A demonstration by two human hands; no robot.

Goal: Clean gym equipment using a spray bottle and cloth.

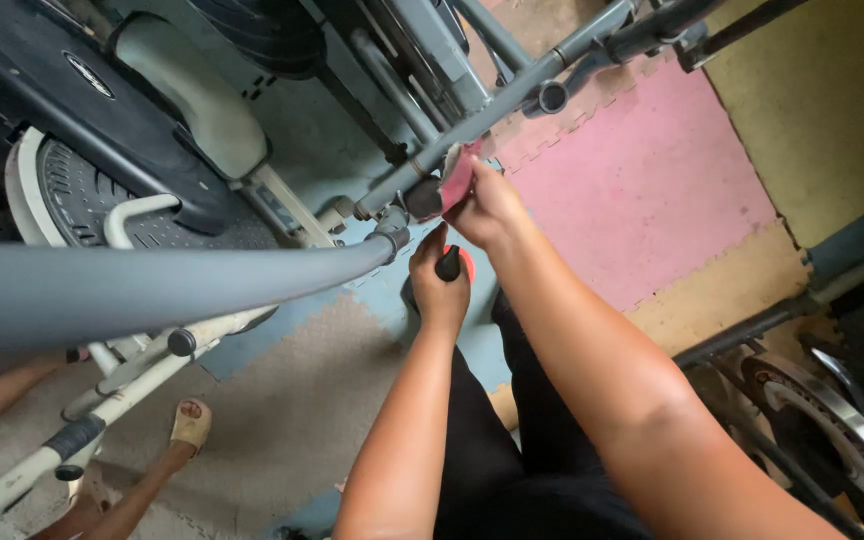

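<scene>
The right hand [492,205] pressed a red cloth [459,175] against the grey metal bar [482,115] of an exercise machine, its fingers closed on the cloth where the bar meets a dark joint [422,197]. Just below it, the left hand [440,285] was wrapped around a small bottle with a black top [449,264], an orange-red part showing at its edge; the fingers were shut tight about it, and what the bottle held could not be told. The bottle stood upright in the fist, near the cloth but apart from it.

A thick grey padded handlebar [152,285] crossed the left half of the view and ended at a collar close to the left hand. Behind it sat the machine's black housing [102,130] and a pale foot pedal [192,95]. Cream-coloured tubes [142,375] ran down to the lower left.

The floor was laid with interlocking foam mats, pink [652,190], tan [722,290] and blue-grey [282,320]. Another person's foot in a beige sandal [190,425] rested on the floor at lower left. A chromed wheel [832,410] of a second machine showed at the right edge.
</scene>
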